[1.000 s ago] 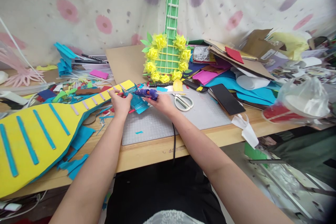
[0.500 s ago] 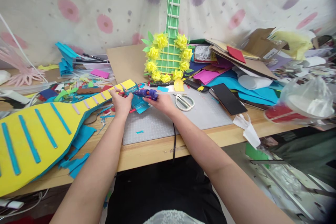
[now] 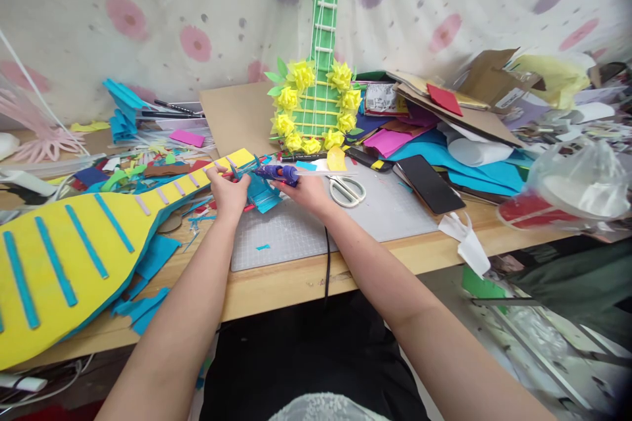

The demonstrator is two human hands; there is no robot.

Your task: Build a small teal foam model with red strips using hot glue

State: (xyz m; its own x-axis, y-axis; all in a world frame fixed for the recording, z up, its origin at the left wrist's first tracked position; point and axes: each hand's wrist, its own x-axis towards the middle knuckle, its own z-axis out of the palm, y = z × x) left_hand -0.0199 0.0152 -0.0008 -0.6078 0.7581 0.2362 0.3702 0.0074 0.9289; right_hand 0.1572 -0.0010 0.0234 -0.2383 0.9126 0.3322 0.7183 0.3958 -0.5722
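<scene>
A yellow craft guitar with blue strips on its body and pale pink strips on its neck lies on the left side of the table. Its sides are covered in blue paper. My left hand is closed around the neck near its far end; some fingertips are hidden. Close beside it, my right hand grips a blue-purple hot glue gun, its nozzle pointing left at the neck. A clear glue stick sticks out of its back. Blue crepe paper hangs between the hands.
A green craft guitar with yellow flowers stands upright behind. Scissors, a utility knife and a phone lie to the right, partly on a grey cutting mat. Paper scraps pile up left; a bagged cup stands right.
The glue gun and my right hand have shifted very slightly to the right. My left hand stays on the neck, and the rest looks the same.
</scene>
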